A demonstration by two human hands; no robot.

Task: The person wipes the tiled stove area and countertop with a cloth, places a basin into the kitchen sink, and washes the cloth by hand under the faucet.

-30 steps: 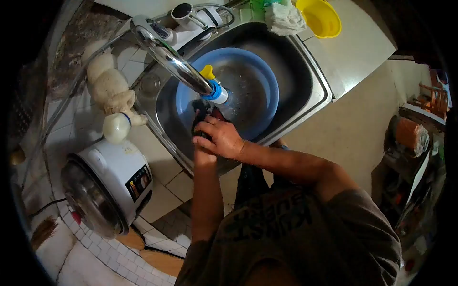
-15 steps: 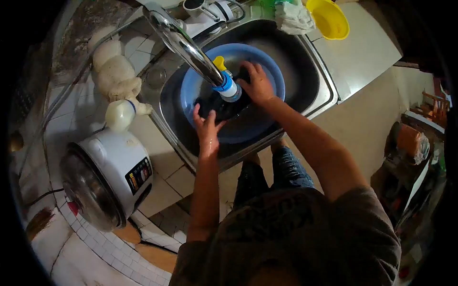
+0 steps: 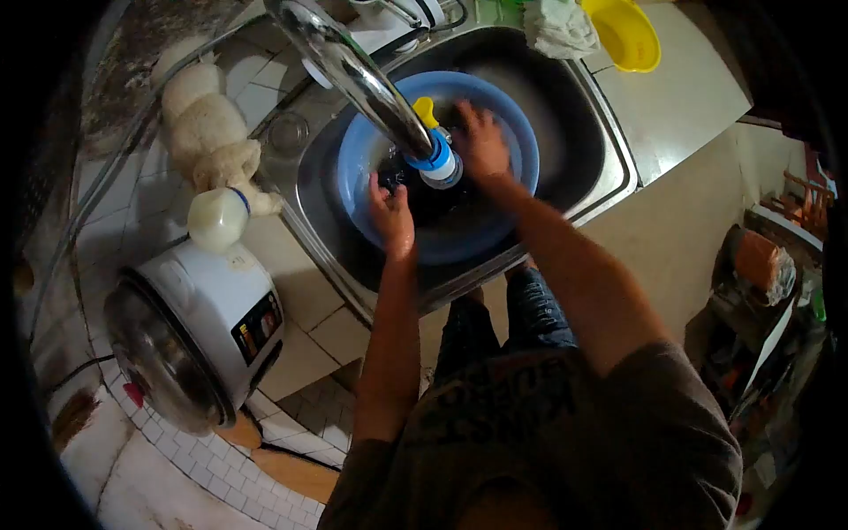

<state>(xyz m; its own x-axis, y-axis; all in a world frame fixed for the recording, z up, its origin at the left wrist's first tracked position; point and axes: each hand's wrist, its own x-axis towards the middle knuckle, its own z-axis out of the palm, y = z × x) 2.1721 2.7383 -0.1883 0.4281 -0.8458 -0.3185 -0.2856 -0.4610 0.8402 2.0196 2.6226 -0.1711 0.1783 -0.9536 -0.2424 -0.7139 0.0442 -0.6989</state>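
In the head view, a blue basin point(image 3: 528, 190) sits in the metal sink point(image 3: 574, 146) with water and a dark, wet, cloth-like bundle point(image 3: 430, 205) in it. My left hand point(image 3: 391, 215) is at the bundle's left side, fingers apart and fingertips close to it. Across the basin, my right hand point(image 3: 483, 146) is over the bundle's right side with its fingers spread, slightly blurred by motion. Between both hands hangs the chrome faucet point(image 3: 367, 84), its blue-and-white nozzle point(image 3: 439, 165) fitted with a yellow lever. Part of the bundle is hidden beneath the nozzle and right hand.
Left of the sink stand a rice cooker point(image 3: 208, 296) and a round pale jar point(image 3: 218, 219) with a blue rim. A white cloth point(image 3: 562, 28) and a yellow bowl point(image 3: 629, 35) are at the back right. A clear glass point(image 3: 288, 132) stands by the sink's left edge.
The right hand has shifted slightly and its fingers have straightened. The left hand's fingers have lifted a little. The dark bundle sits lower in the basin, and the whole view has shifted slightly.
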